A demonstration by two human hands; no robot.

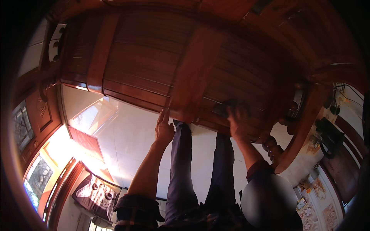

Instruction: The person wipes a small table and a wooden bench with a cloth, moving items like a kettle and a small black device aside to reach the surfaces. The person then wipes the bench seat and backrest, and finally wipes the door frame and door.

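Observation:
A wide polished wooden bench (153, 55) with a slatted red-brown seat and broad cross bands fills the view before me. My right hand (239, 119), blurred, presses a dark cloth (227, 106) onto the seat near its front edge, right of the middle band (199, 66). Most of the cloth lies under my fingers, and its shape is unclear. At the front edge, left of that band, my left hand (164, 130) rests its outstretched fingertips on the wood and holds nothing.
The bench's curved right armrest (300, 138) stands on a turned post (271, 148) beside my right forearm. Pale glossy tiles (133, 130) reflect bright light from the doorway at left. A dark bag (329, 137) is at far right. Patterned fabric (96, 193) lies at lower left.

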